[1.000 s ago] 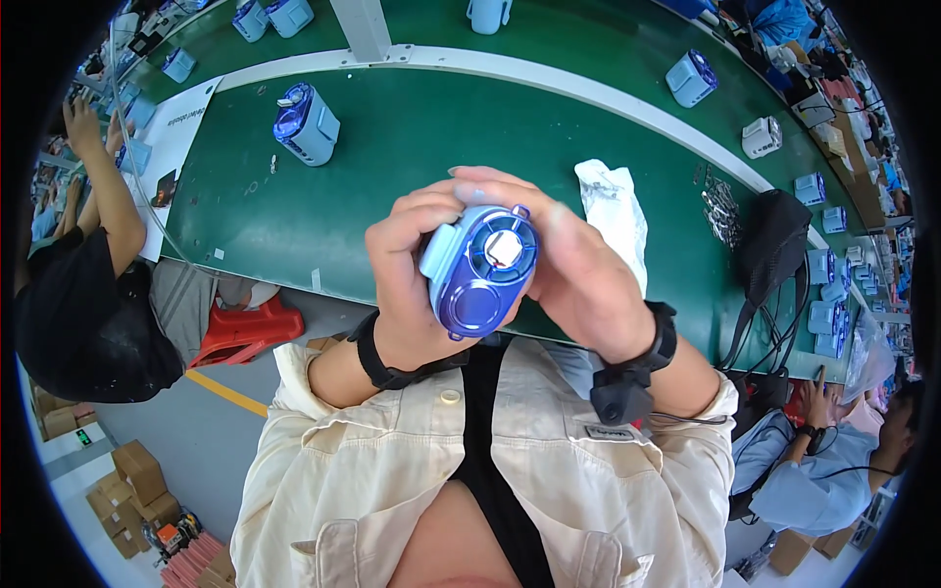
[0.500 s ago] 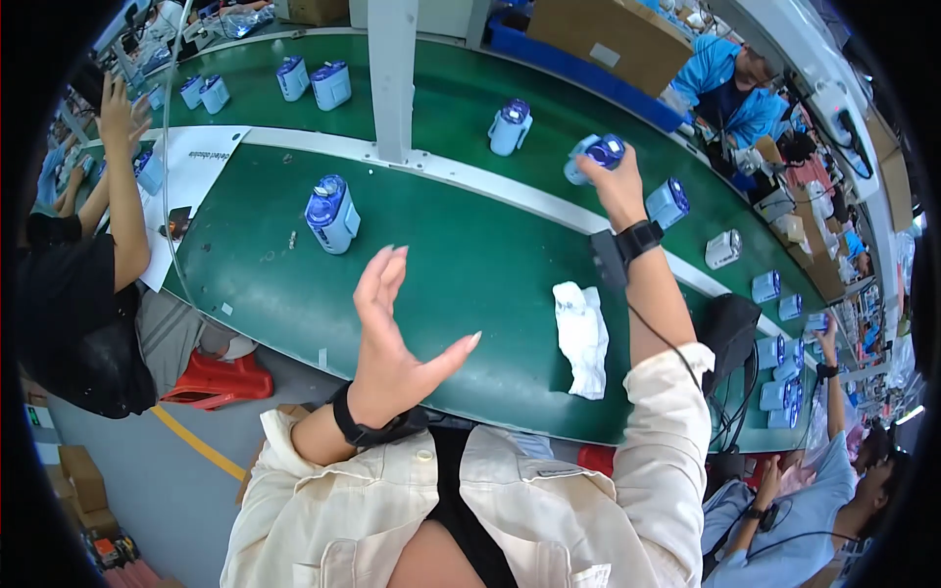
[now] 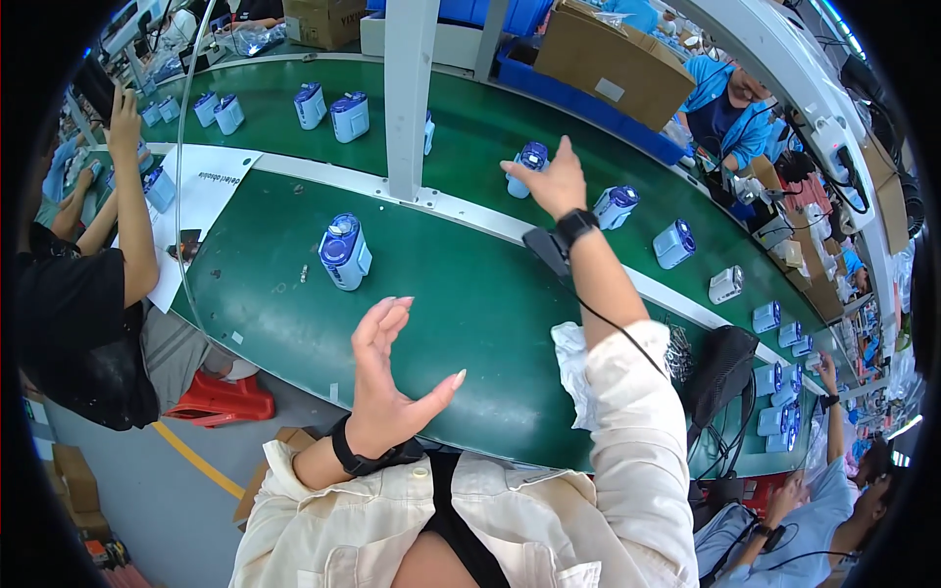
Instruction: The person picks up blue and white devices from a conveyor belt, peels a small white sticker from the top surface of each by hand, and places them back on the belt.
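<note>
My right hand (image 3: 554, 183) reaches over the far green belt with thumb and fingers spread. Just past its thumb stands a small light-blue plastic canister (image 3: 520, 186) with a translucent dark-blue top; no grip on it shows. To the right of that hand are two more such canisters (image 3: 616, 208). My left hand (image 3: 387, 377) hangs open above the near green surface (image 3: 470, 333), palm turned inward, holding nothing. Beyond its fingers another canister (image 3: 345, 257) stands upright. A crumpled white cloth (image 3: 571, 367) lies beside my right forearm, partly hidden by the sleeve.
A white metal post (image 3: 407, 108) rises from the rail (image 3: 480, 216) between the two green surfaces. A black bag (image 3: 720, 372) with cables sits at right. Several canisters line the far belt. A large cardboard box (image 3: 608, 64) stands behind. People work at left, right and back.
My right hand has let go of one canister and moved left to another. That released canister stands on the belt. The view has shifted slightly; my left hand stays open.
</note>
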The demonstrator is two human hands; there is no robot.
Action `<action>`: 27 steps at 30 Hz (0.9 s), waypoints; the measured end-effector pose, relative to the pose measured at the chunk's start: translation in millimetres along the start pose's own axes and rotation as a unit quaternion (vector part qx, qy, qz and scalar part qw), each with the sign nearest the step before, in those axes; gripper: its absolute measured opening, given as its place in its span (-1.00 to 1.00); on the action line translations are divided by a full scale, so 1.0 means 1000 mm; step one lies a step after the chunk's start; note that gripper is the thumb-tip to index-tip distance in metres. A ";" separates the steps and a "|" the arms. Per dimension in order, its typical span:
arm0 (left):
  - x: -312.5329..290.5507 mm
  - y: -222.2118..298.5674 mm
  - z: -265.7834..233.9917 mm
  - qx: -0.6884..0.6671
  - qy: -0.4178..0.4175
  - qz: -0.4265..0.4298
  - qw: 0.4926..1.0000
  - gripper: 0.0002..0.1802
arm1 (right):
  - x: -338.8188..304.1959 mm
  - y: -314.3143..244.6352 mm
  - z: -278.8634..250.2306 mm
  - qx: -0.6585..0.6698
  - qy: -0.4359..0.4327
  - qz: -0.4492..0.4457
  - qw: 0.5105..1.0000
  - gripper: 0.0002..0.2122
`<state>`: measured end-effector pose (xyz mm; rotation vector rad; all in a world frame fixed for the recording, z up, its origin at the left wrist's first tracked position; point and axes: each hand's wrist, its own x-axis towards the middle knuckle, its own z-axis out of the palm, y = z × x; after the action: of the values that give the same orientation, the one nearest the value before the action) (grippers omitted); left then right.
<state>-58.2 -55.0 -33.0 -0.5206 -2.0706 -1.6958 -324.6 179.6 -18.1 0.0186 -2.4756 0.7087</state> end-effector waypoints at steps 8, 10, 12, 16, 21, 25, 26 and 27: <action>-0.003 0.002 -0.006 0.006 -0.006 -0.016 1.000 0.02 | 0.007 0.033 0.014 0.078 -0.082 0.049 0.992 -0.07; -0.004 0.002 -0.003 0.005 -0.004 -0.010 1.000 0.01 | 0.008 0.027 0.000 0.042 -0.128 0.080 0.988 -0.08; -0.002 0.001 -0.004 0.003 -0.005 0.009 1.000 -0.01 | 0.009 0.016 0.000 0.030 -0.151 0.091 0.984 -0.09; -0.003 -0.002 -0.016 0.045 0.083 0.065 0.993 -0.05 | 0.007 -0.020 0.014 -0.145 0.028 -0.127 0.981 -0.11; 0.024 -0.011 -0.054 0.165 0.192 0.017 0.967 -0.10 | 0.032 -0.069 0.050 -0.033 -0.024 -0.195 0.980 -0.15; 0.030 -0.018 -0.062 0.119 0.209 -0.013 0.970 -0.11 | 0.050 -0.082 0.100 0.105 -0.139 -0.127 0.977 -0.15; 0.024 -0.017 -0.060 0.131 0.205 -0.005 0.970 -0.10 | 0.049 -0.087 0.108 0.128 -0.151 -0.105 0.975 -0.15; 0.020 -0.015 -0.058 0.142 0.200 0.002 0.970 -0.10 | 0.050 -0.089 0.115 0.150 -0.163 -0.082 0.972 -0.14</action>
<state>-78.9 -114.7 -24.7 -0.0816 -1.9575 -1.3347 -411.2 53.4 -29.8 0.4839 -2.6036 1.0701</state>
